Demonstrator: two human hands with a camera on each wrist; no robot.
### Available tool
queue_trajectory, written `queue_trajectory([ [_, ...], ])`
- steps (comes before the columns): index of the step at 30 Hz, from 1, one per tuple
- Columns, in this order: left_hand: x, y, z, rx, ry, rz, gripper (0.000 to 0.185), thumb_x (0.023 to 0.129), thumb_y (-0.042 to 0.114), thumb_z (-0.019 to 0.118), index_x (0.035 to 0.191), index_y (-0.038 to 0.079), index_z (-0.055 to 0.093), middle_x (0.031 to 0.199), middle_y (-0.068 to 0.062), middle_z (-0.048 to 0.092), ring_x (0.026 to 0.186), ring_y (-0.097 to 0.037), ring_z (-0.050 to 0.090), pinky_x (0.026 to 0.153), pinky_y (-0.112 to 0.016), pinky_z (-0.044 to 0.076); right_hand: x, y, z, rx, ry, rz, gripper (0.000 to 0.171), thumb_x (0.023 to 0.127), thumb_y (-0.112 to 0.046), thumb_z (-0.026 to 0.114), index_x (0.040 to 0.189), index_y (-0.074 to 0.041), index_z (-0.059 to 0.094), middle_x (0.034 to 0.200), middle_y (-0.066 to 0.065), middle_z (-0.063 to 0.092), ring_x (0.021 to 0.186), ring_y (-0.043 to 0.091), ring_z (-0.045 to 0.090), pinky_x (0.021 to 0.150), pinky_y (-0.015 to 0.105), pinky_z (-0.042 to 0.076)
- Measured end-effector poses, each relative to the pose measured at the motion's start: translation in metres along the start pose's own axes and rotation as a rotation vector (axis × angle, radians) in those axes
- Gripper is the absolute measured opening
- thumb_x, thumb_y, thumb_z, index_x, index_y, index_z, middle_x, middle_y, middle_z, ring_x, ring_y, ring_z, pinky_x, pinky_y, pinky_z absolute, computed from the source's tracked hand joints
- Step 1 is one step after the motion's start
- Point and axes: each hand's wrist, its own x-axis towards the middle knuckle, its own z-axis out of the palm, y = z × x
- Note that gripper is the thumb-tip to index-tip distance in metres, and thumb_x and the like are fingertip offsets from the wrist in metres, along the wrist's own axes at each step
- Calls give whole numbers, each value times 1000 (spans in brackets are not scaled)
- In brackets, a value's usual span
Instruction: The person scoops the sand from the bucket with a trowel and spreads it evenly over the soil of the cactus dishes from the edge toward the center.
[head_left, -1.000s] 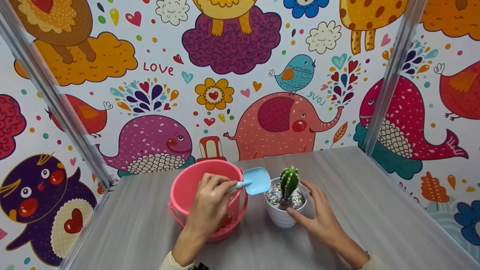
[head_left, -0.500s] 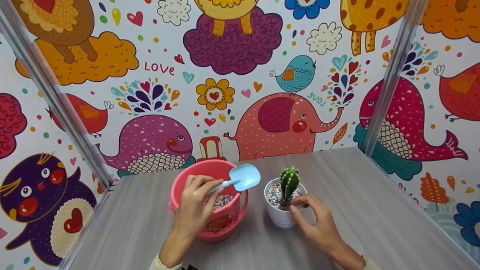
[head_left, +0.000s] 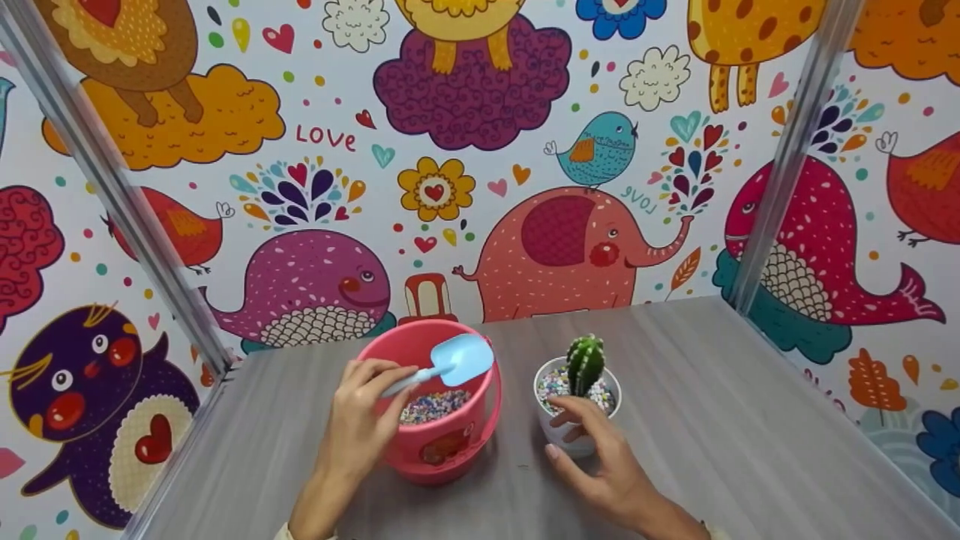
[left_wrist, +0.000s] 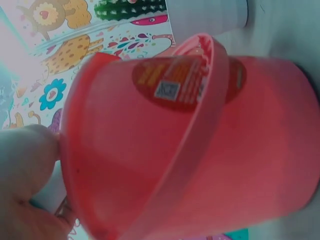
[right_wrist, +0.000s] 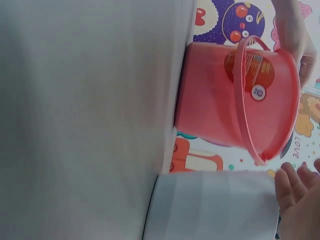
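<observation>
Left hand [head_left: 360, 420] is gripping the blue scoop [head_left: 450, 364], swinging it back from the cactus pot [head_left: 577, 420] to above the pink bucket [head_left: 442, 442], centre frame. Right hand [head_left: 600, 457] is now curling round the pot, steadying it on the worktop [head_left: 750, 450]; another scoopful seems due.

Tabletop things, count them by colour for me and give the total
Pink: 1, the bucket
Blue: 1, the scoop held by the left hand
White: 1, the pot under the right hand
Green: 1, the cactus
Total: 4
</observation>
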Motion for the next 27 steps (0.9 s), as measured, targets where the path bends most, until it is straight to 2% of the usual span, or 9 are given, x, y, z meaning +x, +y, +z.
queue_trajectory([
  [5,-1,-8,-8,26,-36,-61,30,82,7,95,110,13,86,104,1,75,101,-12,58,85,-35,63,9,-9,12,57,-55,73,67,96,-7,80,156,-14,52,146,4,62,115,15,69,85,35,63],
  [10,6,-16,-14,-1,-111,-154,25,81,8,96,105,13,87,100,1,79,95,-13,59,81,-32,56,21,-15,27,106,-83,144,66,98,-12,79,156,-23,51,148,0,61,122,14,66,89,37,64],
  [15,15,-18,-17,-25,-255,-287,18,84,12,94,100,16,88,99,2,80,97,-17,65,88,-39,59,34,-15,42,172,-95,199,60,101,-16,77,156,-19,52,155,4,58,138,22,61,98,39,63],
  [20,24,-12,-19,-19,-385,-367,15,84,9,93,96,15,88,97,0,79,101,-20,70,96,-47,63,45,-13,53,176,-100,254,61,102,-19,76,158,-17,52,165,1,50,152,23,50,111,43,57],
  [23,30,-7,-21,8,-462,-410,13,84,6,92,95,13,88,97,-2,80,100,-21,72,92,-46,65,50,-10,59,176,-111,303,64,103,-23,76,161,-23,49,169,-1,46,155,20,47,116,44,53],
  [27,36,0,-20,41,-549,-464,12,83,1,90,93,8,87,95,-6,82,92,-22,71,77,-39,65,54,-7,67,198,-118,319,67,104,-28,74,164,-28,43,170,6,44,156,20,45,119,47,50],
])
